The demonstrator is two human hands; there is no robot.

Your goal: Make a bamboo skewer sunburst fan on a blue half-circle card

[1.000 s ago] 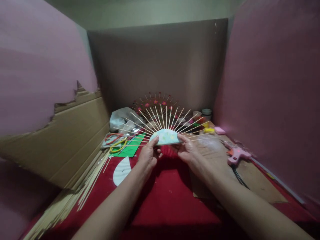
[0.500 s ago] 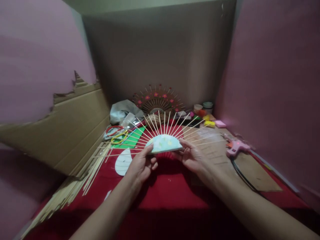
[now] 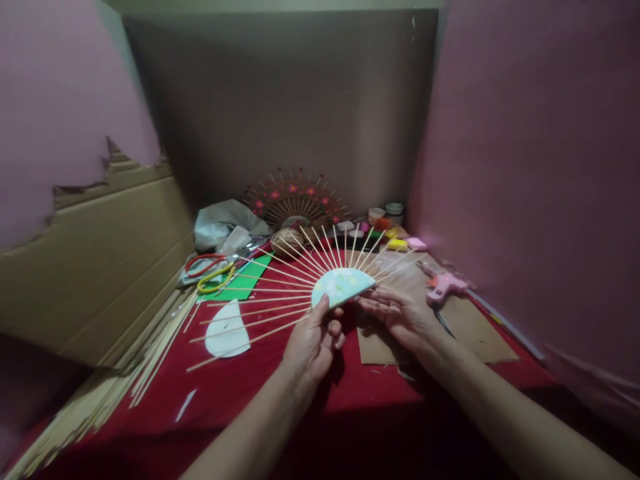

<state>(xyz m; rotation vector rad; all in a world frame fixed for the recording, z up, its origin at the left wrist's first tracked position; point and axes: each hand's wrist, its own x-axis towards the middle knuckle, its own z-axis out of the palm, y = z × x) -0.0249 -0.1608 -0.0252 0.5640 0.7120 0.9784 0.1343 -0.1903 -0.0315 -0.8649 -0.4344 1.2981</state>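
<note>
A half-round fan base [image 3: 343,285], pale blue-green with light blotches, has many thin sticks spreading from its curved edge. My left hand [image 3: 317,337] grips its lower left end, thumb on the front face and other fingers curled below. My right hand [image 3: 395,312] is at the lower right corner, fingers stretched out close under the edge; whether they touch it is hard to see. The fan is tilted, its left sticks lower than its right ones. Behind the left sticks, a white half-round cutout [image 3: 227,337] lies on the red cloth [image 3: 280,387].
Loose sticks [image 3: 100,393] lie along the left beside a cardboard panel [image 3: 115,267]. Scissors [image 3: 216,283] rest by a green sheet [image 3: 250,283]. A pink glue gun [image 3: 445,285] sits on cardboard [image 3: 480,333] at right. Twine [image 3: 287,242] and a flowered fan [image 3: 295,193] are at the back.
The fan has turned, its left sticks dropping and its right corner rising. My right hand has loosened from that corner and its fingers have straightened. The whole view has shifted.
</note>
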